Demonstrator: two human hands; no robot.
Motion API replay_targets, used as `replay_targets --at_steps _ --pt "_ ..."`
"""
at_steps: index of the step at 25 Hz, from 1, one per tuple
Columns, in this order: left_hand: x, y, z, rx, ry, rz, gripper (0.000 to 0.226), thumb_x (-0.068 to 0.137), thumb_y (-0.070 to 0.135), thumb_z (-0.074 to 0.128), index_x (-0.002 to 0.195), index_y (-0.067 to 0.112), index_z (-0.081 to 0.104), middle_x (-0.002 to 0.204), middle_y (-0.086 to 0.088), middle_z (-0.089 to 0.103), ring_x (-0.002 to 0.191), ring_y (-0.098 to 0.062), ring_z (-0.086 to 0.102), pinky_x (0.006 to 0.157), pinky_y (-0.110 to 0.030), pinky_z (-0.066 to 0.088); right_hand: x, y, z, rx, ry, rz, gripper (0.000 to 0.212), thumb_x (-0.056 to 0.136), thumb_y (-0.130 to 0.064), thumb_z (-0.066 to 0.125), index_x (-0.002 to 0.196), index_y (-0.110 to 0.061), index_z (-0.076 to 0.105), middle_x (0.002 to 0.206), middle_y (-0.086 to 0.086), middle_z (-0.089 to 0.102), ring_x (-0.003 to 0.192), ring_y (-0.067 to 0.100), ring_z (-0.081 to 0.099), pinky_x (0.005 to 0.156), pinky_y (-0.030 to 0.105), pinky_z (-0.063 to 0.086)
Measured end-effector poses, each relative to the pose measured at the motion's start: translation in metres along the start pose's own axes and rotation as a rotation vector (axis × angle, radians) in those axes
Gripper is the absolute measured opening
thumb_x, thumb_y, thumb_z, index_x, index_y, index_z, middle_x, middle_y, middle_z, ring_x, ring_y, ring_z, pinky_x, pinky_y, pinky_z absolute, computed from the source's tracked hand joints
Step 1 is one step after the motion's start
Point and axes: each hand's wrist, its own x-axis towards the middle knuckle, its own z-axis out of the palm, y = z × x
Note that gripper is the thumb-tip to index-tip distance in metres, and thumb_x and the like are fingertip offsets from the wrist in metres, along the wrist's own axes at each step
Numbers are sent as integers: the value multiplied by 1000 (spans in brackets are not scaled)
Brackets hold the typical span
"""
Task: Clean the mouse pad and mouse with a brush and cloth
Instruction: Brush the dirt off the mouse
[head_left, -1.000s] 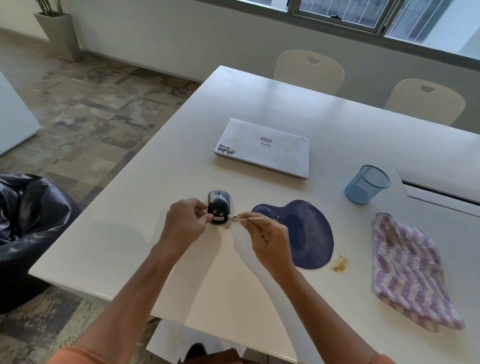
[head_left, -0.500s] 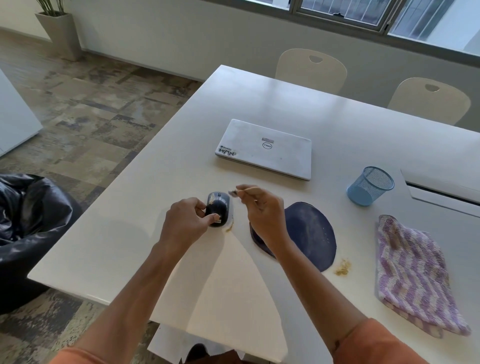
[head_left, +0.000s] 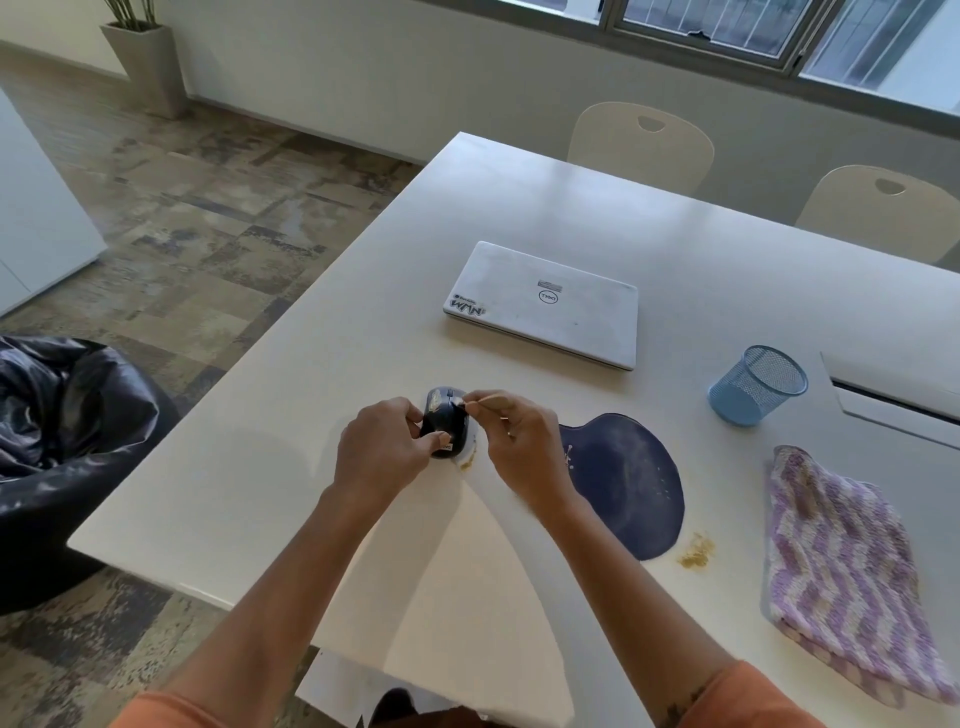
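Head view: near the table's (head_left: 249, 467) left edge, left hand (head_left: 382, 457) grips the mouse (head_left: 441, 423) while right hand (head_left: 519, 447) pinches the brush (head_left: 480, 401); loosened crumbs could scatter toward that edge.

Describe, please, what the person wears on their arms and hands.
Both forearms are bare, with orange sleeves showing only at the upper arms. The left hand is bare; the right hand appears to have a small ring on one finger. No gloves or watch show.
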Motion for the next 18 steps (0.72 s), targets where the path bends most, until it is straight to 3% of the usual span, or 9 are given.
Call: replay_targets --at_steps 5,8,11,18 --pt "-1 -1 0 17 -7 -1 37 78 49 86 100 22 75 86 8 76 86 -18 71 80 -39 57 10 -5 -20 -12 -32 -129 7 98 -7 74 94 -8 79 101 -1 82 81 -3 72 76 24 62" --pt "-1 -2 0 23 -8 -8 38 79 50 87 101 21 76 86 8 76 85 -17 71 81 -39 58 34 0 -8 -63 15 -143 8 98 -9 75 101 -9 83 106 -1 83 93 5 77 87 33 64" --pt "-2 -1 0 35 -3 3 39 79 50 86 102 20 76 87 8 77 85 -17 72 81 -39 58 36 7 4 -101 -47 -132 11 97 -9 75 104 -8 84 107 1 83 97 12 78 92 38 63" --pt "-5 1 1 33 4 17 39 79 51 86 100 21 75 85 7 76 84 -19 72 80 -40 58 -16 11 -18 -106 -148 -246 20 100 -5 73 117 -10 81 115 1 81 102 6 76 91 28 62"
